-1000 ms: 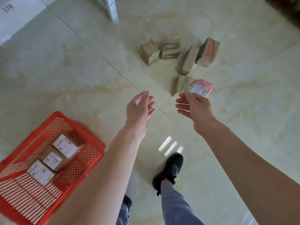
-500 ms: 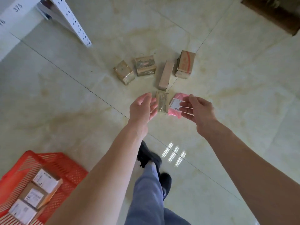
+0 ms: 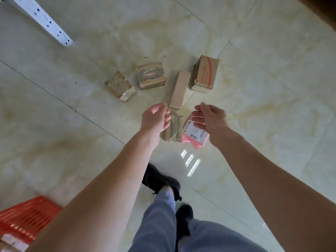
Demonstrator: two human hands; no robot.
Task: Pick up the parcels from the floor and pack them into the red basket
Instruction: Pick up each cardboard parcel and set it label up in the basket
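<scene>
Several parcels lie on the pale tiled floor. My left hand [image 3: 156, 118] hovers open over the left edge of a small brown parcel [image 3: 174, 131]. My right hand [image 3: 211, 118] hangs open above a pink mailer bag [image 3: 195, 135] with a white label. Farther off lie a long narrow brown box [image 3: 179, 89], a brown box with red print [image 3: 205, 75], a taped brown box [image 3: 151, 75] and a shiny wrapped brown parcel [image 3: 121, 86]. The red basket [image 3: 27, 214] shows at the bottom left corner, with a labelled box partly visible inside it.
A white perforated shelf post [image 3: 46, 24] slants across the top left. My legs in blue trousers and black shoes [image 3: 160, 180] stand on the tiles just below the parcels. A dark object fills the top right corner.
I have stepped closer to the parcels and both hands have lowered over the small brown parcel and the pink bag. The basket has slid toward the bottom left of view.
</scene>
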